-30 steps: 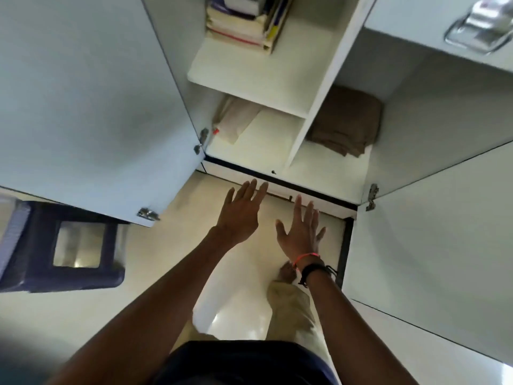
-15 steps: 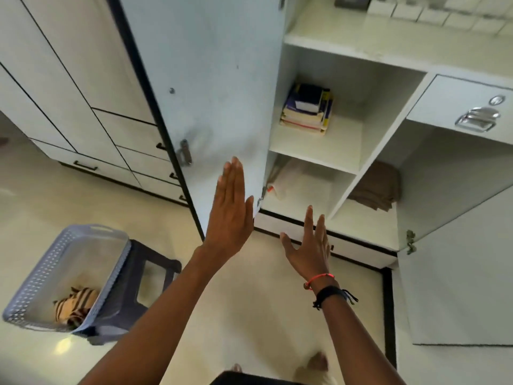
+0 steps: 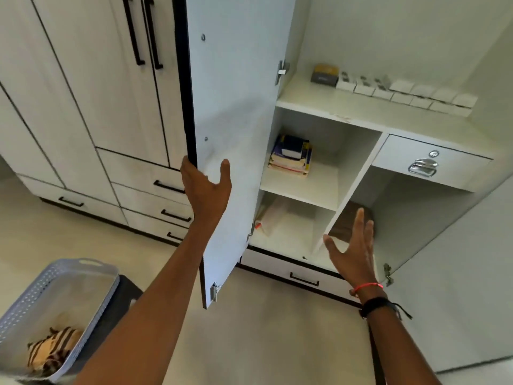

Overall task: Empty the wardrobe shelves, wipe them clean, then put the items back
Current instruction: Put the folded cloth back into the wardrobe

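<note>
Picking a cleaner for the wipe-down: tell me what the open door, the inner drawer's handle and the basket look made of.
The open door: likely laminated board, matte white face, dark edge band; drawer handle: polished metal, mirror glints; basket: moulded plastic, regular perforations, matte lilac-grey.

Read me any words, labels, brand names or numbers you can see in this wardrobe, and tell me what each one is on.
Nothing here can be read as text.
stack of books: cover print is blurred and unreadable.
row of small white boxes: dark marks on them, too small to read.
grey and yellow box: print is blurred and unreadable.
</note>
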Motion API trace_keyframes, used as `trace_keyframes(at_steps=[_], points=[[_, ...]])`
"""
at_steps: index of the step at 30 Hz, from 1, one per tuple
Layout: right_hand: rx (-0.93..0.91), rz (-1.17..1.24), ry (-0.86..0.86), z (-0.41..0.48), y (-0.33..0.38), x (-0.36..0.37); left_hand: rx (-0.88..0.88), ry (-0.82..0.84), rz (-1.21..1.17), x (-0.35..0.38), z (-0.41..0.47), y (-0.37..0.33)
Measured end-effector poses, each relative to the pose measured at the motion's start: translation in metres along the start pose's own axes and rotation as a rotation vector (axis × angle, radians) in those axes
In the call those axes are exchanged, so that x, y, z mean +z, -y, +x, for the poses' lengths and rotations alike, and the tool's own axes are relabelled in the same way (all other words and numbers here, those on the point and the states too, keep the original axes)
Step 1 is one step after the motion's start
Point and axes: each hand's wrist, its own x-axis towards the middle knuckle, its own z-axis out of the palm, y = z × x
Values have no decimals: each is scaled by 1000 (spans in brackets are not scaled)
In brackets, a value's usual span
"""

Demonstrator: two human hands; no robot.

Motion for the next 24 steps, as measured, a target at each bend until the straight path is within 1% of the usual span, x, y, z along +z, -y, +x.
trace_keyframes(at_steps=[2, 3, 4, 6, 8, 9, 11, 14, 16, 17, 18, 21, 24], points=[[19, 12, -47, 9, -8, -22, 2, 27, -53, 0, -13, -5], [31, 9, -76, 13, -12, -36, 38, 36, -44, 1, -24, -10], [41, 7, -96, 18, -15, -46, 103, 18, -3, 0, -34, -13], [68, 15, -160, 27, -21, -72, 307, -18, 133, 3, -53, -19], [82, 21, -239, 37, -26, -98, 467, 27, 231, 12, -63, -27], [88, 23, -282, 43, -30, -110, 518, 59, 244, 16, -65, -32], [98, 32, -389, 56, -36, -143, 595, 119, 198, 34, -64, -50], [114, 99, -555, 71, -56, -203, 646, 233, 111, 72, -55, -98], [129, 121, -685, 72, -72, -244, 697, 339, 96, 105, -55, -126], [130, 114, -751, 71, -79, -260, 709, 367, 95, 120, -57, -135], [133, 99, -817, 69, -86, -279, 718, 377, 84, 139, -60, -143], [223, 44, -925, 63, -111, -323, 731, 376, 87, 185, -73, -149], [323, 11, -1013, 53, -142, -368, 751, 396, 193, 224, -88, -151]])
